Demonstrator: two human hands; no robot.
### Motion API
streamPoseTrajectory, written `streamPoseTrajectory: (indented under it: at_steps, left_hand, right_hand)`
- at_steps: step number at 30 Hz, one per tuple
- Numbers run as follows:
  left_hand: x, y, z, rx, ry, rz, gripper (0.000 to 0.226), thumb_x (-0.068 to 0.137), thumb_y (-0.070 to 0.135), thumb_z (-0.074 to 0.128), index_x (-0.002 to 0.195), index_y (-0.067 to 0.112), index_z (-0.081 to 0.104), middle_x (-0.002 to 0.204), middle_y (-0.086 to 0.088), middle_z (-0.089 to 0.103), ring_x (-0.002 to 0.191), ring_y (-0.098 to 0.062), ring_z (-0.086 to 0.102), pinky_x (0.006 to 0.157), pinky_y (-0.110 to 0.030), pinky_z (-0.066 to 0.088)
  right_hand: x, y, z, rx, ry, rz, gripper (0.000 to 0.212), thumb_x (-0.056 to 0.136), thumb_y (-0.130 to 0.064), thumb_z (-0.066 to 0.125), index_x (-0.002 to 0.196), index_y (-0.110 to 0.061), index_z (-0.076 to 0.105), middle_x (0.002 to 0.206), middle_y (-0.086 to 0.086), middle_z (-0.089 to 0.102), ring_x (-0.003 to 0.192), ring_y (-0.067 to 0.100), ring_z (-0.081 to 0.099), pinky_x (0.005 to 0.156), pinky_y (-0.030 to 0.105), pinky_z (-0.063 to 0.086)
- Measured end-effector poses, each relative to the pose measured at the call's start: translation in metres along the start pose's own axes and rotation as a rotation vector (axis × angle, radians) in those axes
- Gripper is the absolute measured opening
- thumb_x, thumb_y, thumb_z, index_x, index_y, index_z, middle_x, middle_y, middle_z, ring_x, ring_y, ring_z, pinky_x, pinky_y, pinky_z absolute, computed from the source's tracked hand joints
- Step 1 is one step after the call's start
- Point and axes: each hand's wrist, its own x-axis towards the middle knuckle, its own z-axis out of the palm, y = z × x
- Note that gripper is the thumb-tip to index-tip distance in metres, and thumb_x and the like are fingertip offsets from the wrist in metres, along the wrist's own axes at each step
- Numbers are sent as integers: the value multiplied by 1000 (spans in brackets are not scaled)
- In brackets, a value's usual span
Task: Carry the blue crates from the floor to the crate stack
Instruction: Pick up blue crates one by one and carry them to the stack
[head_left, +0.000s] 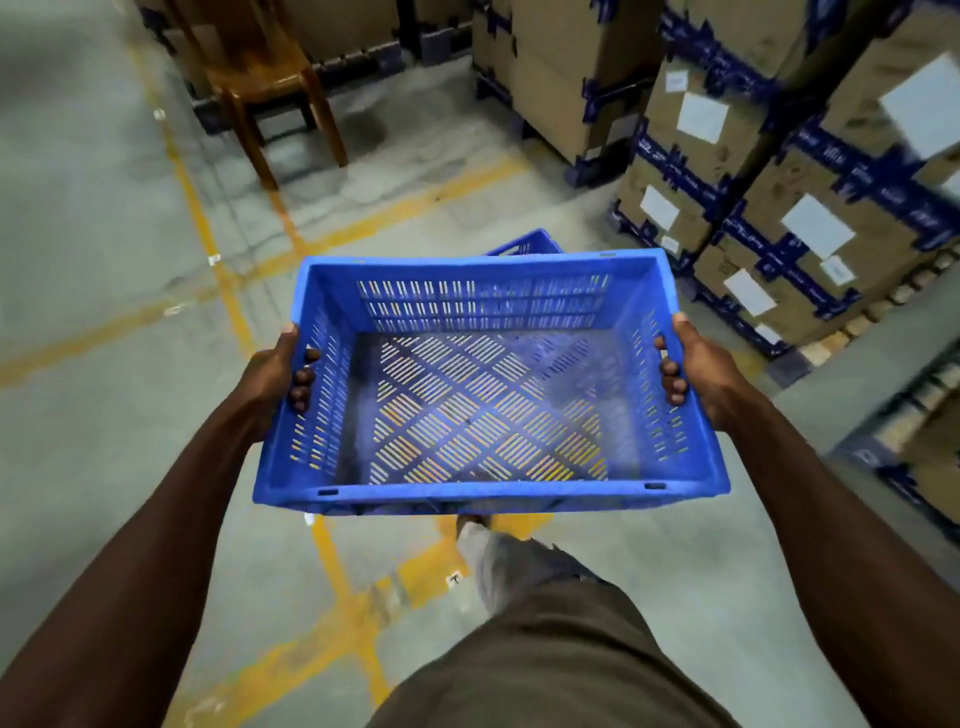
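A blue crate (491, 384) is held in the air in front of the person, well above the floor (104, 260), its open top facing the camera. It is empty; the slotted bottom lets the grey floor and yellow lines (332, 561) show through. The left hand (278, 374) grips the left short wall, thumb over the rim and fingers (303, 375) curled inside against the slots. The right hand (698, 369) grips the right short wall the same way, its fingers (672, 373) showing inside the crate. Both hands are closed on the crate, and both bare arms reach in from the bottom corners of the view.

Just beyond the far rim, a corner of a second crate (524, 243) peeks out, mostly hidden by the held one; whether it sits on the floor or on something else cannot be told.

Below the crate, one leg (519, 571) in brown trousers steps forward over the yellow lines.

To the right stand stacked cartons (779, 208) bound with dark blue tape and bearing white labels. More cartons line the back. A brown wooden chair (265, 78) stands at the upper left, near a yellow line. The edges of the view are blurred.
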Motion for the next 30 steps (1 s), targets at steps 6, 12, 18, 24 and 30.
streamPoseTrajectory:
  at_steps: [6,12,18,24,30]
  left_hand:
    - [161,90,22,136,-9,38,51,100,60,37,87,14,53,55,2,34,33,-9,28,36,-16,28]
    - [288,194,41,265,-92,78,54,98,65,38,89,14,54,50,4,38,36,-11,29,39,-19,29]
    - [418,269,100,382,-241,106,56,97,66,38,90,12,54,45,8,38,41,-14,29,47,-22,29]
    - [562,303,180,472,-440,111,56,96,67,38,86,14,56,49,4,39,38,-12,31,49,-24,28]
    - [651,347,249,565,-583,104,54,97,64,41,82,14,58,55,-4,39,35,-13,32,46,-23,28]
  right_hand:
    - [111,-33,69,30,118,11,49,96,-66,44,91,-18,54,58,0,35,36,11,27,38,20,28]
    - [181,-87,123,95,248,23,54,95,-67,45,89,-15,55,57,2,36,36,12,28,39,21,29]
    - [242,-118,151,176,425,85,56,94,-69,44,81,-16,54,53,2,37,35,14,28,40,22,31]
    - [300,-127,185,264,642,149,52,97,-65,42,82,-17,53,56,5,37,34,14,30,39,22,31]
    - [334,-154,222,320,834,200,55,98,-66,38,84,-15,54,56,6,38,34,14,31,37,22,31]
